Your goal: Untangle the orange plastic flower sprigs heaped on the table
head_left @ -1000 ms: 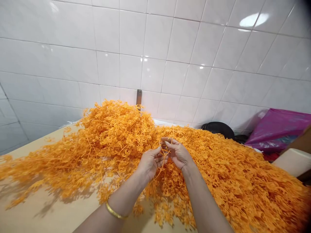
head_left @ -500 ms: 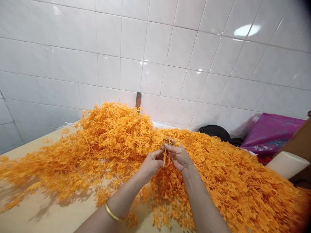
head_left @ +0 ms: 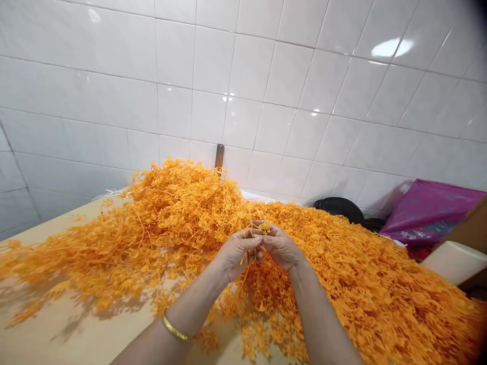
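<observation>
Pinching a thin orange sprig (head_left: 265,229), the left hand (head_left: 233,255) and right hand (head_left: 282,248) meet with fingers curled nearly closed.
The sprig, above the near edge of an orange heap (head_left: 357,268) on a table (head_left: 99,344), looks light, soft and bendy, its fine tips delicate; the bare stem seems the surest grip. Its long axis seems to slant from near left to far right, though fingers hide much; which end leads cannot be told.
</observation>
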Demonstrator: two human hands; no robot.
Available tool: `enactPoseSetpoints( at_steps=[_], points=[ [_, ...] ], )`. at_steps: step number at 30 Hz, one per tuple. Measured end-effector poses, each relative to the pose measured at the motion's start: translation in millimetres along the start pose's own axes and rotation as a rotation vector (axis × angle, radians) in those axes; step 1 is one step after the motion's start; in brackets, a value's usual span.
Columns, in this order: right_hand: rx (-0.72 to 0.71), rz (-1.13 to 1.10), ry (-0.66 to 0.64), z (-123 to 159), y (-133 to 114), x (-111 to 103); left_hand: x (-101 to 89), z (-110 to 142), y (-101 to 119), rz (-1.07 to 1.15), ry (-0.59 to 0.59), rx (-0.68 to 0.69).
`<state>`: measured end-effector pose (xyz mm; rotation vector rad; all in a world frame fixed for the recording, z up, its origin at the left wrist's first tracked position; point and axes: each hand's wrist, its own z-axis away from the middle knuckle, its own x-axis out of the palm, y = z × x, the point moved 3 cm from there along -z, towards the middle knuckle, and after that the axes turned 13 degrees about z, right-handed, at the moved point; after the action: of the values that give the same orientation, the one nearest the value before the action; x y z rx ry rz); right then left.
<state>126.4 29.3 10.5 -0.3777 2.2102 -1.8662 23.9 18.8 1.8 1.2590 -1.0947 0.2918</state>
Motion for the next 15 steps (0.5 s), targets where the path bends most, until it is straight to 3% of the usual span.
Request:
enactPoseSetpoints(
  at_steps=[8,15],
  points=[
    [-0.025,-0.028,-0.009,7,-18,-8,-1.4,0,4,-0.038,0.084,0.097],
    [-0.006,0.051,0.097,3,-15,-7,-4.9,-2,1,-0.084,0.118,0.136]
  ],
)
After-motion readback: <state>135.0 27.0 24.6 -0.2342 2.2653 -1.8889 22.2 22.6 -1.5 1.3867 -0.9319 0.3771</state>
